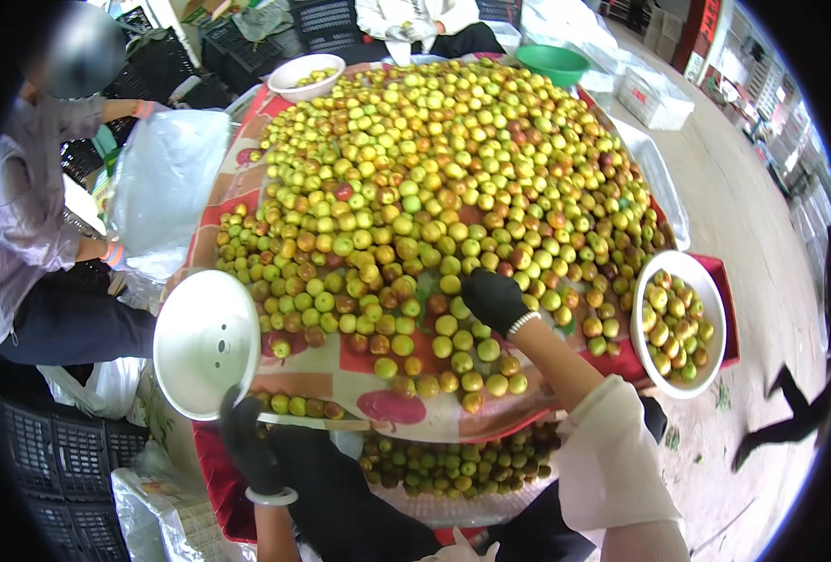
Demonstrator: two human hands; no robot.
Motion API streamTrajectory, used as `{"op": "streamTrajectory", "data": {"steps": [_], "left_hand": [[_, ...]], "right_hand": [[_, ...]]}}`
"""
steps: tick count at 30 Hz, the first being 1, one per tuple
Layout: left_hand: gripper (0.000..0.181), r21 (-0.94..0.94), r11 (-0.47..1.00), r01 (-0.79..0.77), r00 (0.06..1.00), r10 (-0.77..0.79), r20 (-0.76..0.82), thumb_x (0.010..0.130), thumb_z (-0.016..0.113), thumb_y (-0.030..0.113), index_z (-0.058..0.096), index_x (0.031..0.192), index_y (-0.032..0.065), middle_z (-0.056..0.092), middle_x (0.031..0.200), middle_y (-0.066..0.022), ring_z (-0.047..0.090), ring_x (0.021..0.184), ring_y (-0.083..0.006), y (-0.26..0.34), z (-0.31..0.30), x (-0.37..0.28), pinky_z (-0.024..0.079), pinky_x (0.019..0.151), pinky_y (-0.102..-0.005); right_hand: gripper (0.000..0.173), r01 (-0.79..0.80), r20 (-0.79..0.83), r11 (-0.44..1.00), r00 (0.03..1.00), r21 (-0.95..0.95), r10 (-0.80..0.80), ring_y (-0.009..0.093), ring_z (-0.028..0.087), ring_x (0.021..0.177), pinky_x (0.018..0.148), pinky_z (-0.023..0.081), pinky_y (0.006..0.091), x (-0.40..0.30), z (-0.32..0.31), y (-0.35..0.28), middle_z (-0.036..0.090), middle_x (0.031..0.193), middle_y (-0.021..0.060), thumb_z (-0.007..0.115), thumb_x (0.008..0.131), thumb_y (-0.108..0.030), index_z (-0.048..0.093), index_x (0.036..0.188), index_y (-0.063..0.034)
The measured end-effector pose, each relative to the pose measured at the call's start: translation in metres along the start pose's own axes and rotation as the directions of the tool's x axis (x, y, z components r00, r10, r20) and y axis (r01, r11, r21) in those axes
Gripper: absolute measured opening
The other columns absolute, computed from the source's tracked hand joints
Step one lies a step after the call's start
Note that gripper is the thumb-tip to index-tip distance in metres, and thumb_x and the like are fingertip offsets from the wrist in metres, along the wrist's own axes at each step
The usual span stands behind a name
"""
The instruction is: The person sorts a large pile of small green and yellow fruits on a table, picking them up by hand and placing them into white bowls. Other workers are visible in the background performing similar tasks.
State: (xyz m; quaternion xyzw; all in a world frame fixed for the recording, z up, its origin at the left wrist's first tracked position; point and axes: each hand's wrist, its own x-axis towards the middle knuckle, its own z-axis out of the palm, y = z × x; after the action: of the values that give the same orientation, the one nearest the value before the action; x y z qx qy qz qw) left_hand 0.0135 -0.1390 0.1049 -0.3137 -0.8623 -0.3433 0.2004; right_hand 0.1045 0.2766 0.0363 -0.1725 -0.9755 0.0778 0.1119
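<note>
A broad heap of yellow-green and reddish round fruit, apparently jujubes (415, 183), covers the patterned tablecloth (303, 379). My right hand (494, 302), in a black glove with a beaded bracelet at the wrist, reaches into the near part of the heap. Its fingertips point away, so its grip is hidden. My left hand (248, 439), also black-gloved, is raised at the table's near left corner, by the lower rim of a white bowl (204, 344). That bowl holds no fruit and bears a small printed face. Whether the left hand holds anything is unclear.
A white bowl of fruit (716, 337) stands at the right edge. Another white bowl (282, 76) and a green basin (553, 64) stand at the far corners. More fruit (457, 467) lies below the near edge. People sit left and opposite; black crates (78, 449) stand left.
</note>
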Motion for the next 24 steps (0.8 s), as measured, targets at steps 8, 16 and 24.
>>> {"op": "streamTrajectory", "data": {"steps": [8,16,24], "left_hand": [[0.057,-0.281,0.947,-0.156,0.851,0.274,0.448,0.086,0.068,0.029,0.049,0.134,0.0050,0.044,0.138,-0.0235,0.047,0.124,-0.0413,0.079,0.143,0.033,0.041,0.103,-0.0469],[0.065,-0.134,0.951,-0.277,0.779,0.304,0.548,0.082,0.069,0.037,0.046,0.135,0.0064,0.033,0.142,-0.0297,0.034,0.128,-0.0510,0.057,0.184,0.008,0.027,0.107,-0.0606],[0.063,-0.176,0.940,-0.291,0.804,0.340,0.489,0.081,0.069,0.030,0.048,0.136,0.0095,0.033,0.143,-0.0276,0.030,0.131,-0.0510,0.055,0.185,-0.005,0.026,0.109,-0.0607]], "right_hand": [[0.035,0.255,-0.104,0.870,0.967,0.421,-0.232,0.032,0.064,0.099,0.076,0.053,0.0438,0.057,-0.010,-0.046,0.062,0.113,0.0111,0.058,0.085,-0.018,0.060,0.120,-0.0146],[0.016,0.334,-0.205,0.921,0.934,0.202,-0.294,0.030,0.066,0.083,0.057,0.052,0.0429,0.022,0.047,-0.049,0.062,0.096,0.0131,0.063,0.081,-0.019,0.064,0.092,-0.0081],[0.013,0.352,-0.272,0.898,0.921,0.265,-0.280,0.029,0.066,0.078,0.060,0.053,0.0413,0.082,0.010,-0.106,0.063,0.093,0.0082,0.056,0.088,-0.017,0.063,0.097,-0.0126]]}}
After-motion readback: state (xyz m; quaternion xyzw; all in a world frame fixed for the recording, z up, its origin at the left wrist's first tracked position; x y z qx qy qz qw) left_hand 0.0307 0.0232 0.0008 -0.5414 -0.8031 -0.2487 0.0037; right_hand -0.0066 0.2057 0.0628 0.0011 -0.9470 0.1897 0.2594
